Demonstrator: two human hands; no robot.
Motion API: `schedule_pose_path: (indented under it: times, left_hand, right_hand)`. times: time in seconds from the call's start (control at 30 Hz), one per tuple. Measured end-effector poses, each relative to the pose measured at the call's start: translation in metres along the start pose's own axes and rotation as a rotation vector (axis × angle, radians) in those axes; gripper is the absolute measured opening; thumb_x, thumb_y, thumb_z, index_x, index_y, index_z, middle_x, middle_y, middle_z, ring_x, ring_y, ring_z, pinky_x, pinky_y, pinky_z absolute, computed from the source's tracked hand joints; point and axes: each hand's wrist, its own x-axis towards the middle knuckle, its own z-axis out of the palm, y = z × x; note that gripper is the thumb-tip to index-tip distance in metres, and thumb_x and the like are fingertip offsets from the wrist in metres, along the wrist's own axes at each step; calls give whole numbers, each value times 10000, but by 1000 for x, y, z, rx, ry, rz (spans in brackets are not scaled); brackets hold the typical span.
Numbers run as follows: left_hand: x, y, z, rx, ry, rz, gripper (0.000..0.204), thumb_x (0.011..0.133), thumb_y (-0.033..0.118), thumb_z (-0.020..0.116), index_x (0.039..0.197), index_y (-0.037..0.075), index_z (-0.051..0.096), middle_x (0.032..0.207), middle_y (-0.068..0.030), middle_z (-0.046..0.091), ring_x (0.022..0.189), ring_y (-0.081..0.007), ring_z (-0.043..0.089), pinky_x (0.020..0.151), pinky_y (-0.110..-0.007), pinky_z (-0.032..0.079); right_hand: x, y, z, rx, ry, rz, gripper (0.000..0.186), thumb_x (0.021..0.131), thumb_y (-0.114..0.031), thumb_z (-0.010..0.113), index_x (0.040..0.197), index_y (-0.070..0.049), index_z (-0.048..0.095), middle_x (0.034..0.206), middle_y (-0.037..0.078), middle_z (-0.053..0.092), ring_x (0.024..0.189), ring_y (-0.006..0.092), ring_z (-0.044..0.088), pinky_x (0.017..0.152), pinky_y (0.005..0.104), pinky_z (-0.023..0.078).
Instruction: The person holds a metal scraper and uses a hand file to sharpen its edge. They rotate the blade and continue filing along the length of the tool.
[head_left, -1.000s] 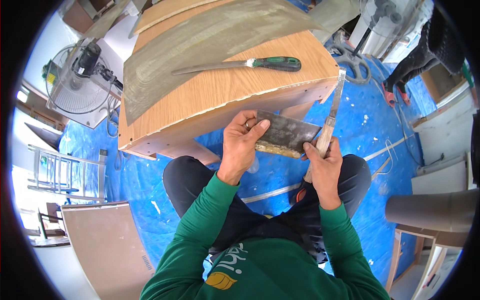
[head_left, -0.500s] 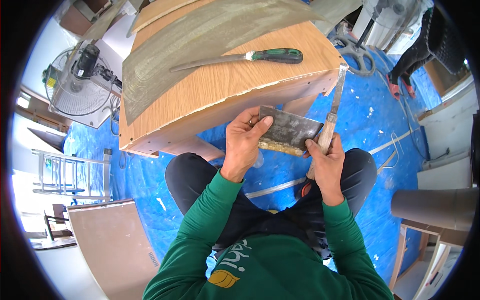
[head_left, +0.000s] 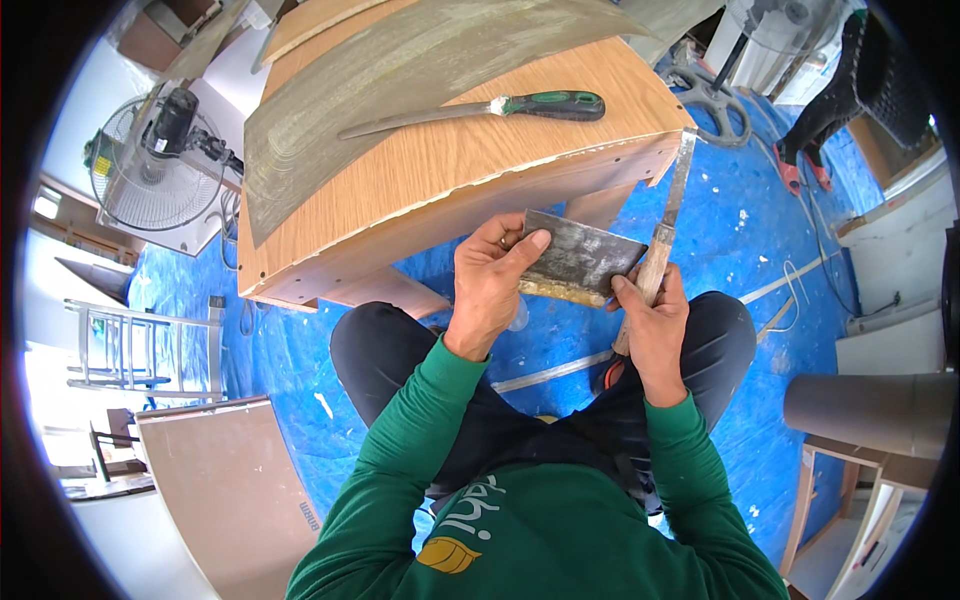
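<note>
My left hand (head_left: 487, 290) pinches a dark, worn metal plate (head_left: 582, 252) with a crusty yellowish strip along its lower edge, like a putty knife blade. My right hand (head_left: 655, 330) grips a wooden-handled tool (head_left: 653, 265) with its long narrow blade pointing upward, and its thumb also touches the plate's right corner. Beyond both hands is a wood-veneer cabinet (head_left: 560, 140) with a chipped front edge. On it lie a file with a black and green handle (head_left: 553, 105) and a long, smeared grey-olive sheet (head_left: 330, 110).
Blue sheeting (head_left: 270, 360) covers the floor. A fan (head_left: 130, 170) and aluminium ladder (head_left: 140, 350) are at left, with a leaning board (head_left: 210, 480). A person's legs (head_left: 830, 100) and a stand fan's base (head_left: 720, 120) are upper right; a grey cylinder (head_left: 865, 410) and wooden frame (head_left: 830, 510) are right.
Both hands, still holding the plate and wooden-handled tool, have shifted slightly up and right in the view. Their grips look much the same.
</note>
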Motion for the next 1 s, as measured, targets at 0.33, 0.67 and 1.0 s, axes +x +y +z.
schedule_pose_path:
  times: [0.33, 0.67, 1.0]
  left_hand:
    - [-4, 54, 2, 255, -172, 2, 226, 1057, 17, 758, 1275, -29, 795, 1159, -43, 825, 1026, -93, 706, 920, -283, 596]
    - [-23, 64, 25, 1071, -321, 725, 412, 893, -64, 768, 1264, 97, 843, 1364, -156, 783, 1313, -343, 731, 1107, -467, 578]
    - [-29, 34, 36, 1269, -437, 1002, 546, 747, -39, 750, 1257, 137, 834, 1494, -155, 692, 1460, -425, 591, 1165, -535, 560]
  right_hand:
    - [13, -44, 18, -224, -7, -261, 255, 1009, 12, 797, 1169, -41, 605, 947, -26, 629, 786, 25, 555, 654, 238, 482]
    - [41, -62, 26, -25, -86, -169, 285, 1048, -58, 737, 1299, -25, 608, 1036, 63, 757, 667, 80, 637, 513, 256, 482]
    - [40, -47, -3, 443, -255, -6, 501, 1021, 30, 665, 1513, -5, 573, 1263, 92, 747, 1045, 175, 749, 900, 364, 633]
